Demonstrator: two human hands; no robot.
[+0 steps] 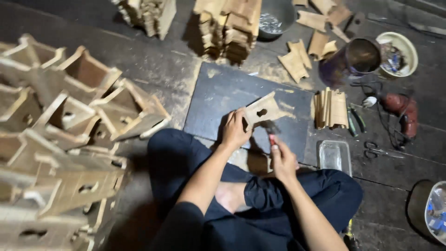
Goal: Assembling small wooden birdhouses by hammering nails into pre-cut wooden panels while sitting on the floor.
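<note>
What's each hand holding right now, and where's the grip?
Left hand holds a small wooden panel with a cut-out by its left edge. Right hand grips a hammer by its red handle.

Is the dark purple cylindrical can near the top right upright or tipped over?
Tipped: the dark purple cylindrical can lies on its side, its open mouth facing right.

Wooden boxes (69,139) left of board (223,100)

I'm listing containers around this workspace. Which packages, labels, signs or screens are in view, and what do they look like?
No labels, signs or screens show.
Clear plastic tray: floor beside the right knee, rectangular.
Purple can: upper right, lying tilted, round.
Cream bowl: beside the can, round, holding small bits.
</note>
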